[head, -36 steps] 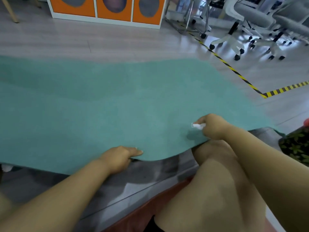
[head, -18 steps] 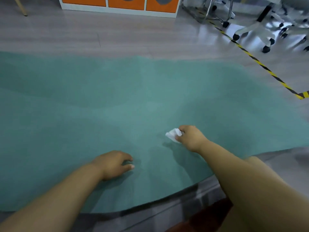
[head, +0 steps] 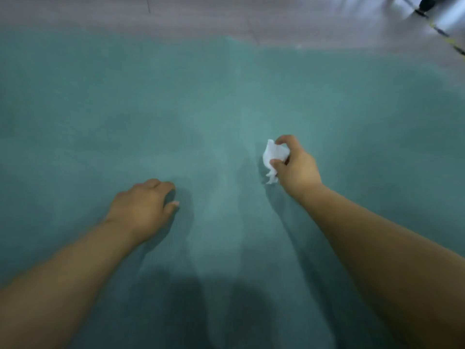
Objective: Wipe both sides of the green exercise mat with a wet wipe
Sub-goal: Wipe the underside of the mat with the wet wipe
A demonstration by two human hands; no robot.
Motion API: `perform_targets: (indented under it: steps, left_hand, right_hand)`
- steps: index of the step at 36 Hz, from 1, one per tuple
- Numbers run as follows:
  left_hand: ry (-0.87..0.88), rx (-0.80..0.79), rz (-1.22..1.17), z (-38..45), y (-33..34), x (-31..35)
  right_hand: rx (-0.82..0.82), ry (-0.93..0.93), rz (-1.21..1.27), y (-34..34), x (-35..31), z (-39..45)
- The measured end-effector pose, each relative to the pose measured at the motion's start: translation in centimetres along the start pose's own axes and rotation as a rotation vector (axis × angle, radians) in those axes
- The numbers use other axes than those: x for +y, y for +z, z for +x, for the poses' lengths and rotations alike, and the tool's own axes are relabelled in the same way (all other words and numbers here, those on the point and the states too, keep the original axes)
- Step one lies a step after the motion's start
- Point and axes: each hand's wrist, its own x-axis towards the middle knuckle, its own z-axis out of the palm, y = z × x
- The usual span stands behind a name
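The green exercise mat [head: 226,102] lies flat on the floor [head: 302,18] and fills almost all I can see. My right hand [head: 295,167] is at about 2 o'clock from the middle of the view. Its thumb and fingers pinch a crumpled white wet wipe [head: 274,157], which looks like it is just above the mat or barely touching it. My left hand [head: 143,207] is at about 8 o'clock, resting on the mat with loosely bent fingers that hold nothing.

I think I am only wiping the top side now. I cannot tell how much of it is clean. The mat is not turned over, so the other side is left to do.
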Motion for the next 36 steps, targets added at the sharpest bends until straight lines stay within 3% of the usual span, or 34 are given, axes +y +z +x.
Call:
perform_targets:
  steps: [5, 10, 15, 23, 27, 31, 33, 36]
  left_hand:
    - [-0.037, 0.077, 0.069, 0.8, 1.3, -0.4]
    - [-0.002, 0.264, 0.016, 0.4, 3.2, -1.3]
    - [0.051, 0.287, 0.011, 0.4, 3.4, -2.0]
    - [0.039, 0.292, -0.029, 0.3, 3.7, -2.3]
    - [0.024, 0.326, -0.004, 0.1, 4.0, -2.1]
    - [-0.063, 0.315, -0.036, -0.3, 4.3, -2.4]
    - [-0.049, 0.311, -0.033, -0.4, 4.4, -2.6]
    - [-0.038, 0.31, -0.029, -0.4, 4.6, -2.5]
  right_hand:
    - [0.095, -0.031, -0.153, 1.5, 1.7, 3.5]
    - [0.109, -0.06, -0.379, 3.5, 4.3, 5.0]
    - [0.078, -0.277, -0.61, 4.0, 4.5, 5.6]
    - [0.148, -0.156, -0.406, 5.1, 1.5, 5.3]
    - [-0.019, -0.492, -0.203, 10.4, -3.1, 0.9]
    - [-0.24, -0.889, -0.243, 12.0, -4.1, -1.8]
    - [-0.172, -0.802, -0.306, 10.7, -2.6, 0.6]
    - [0.111, -0.274, -0.358, 6.5, 0.4, 5.3]
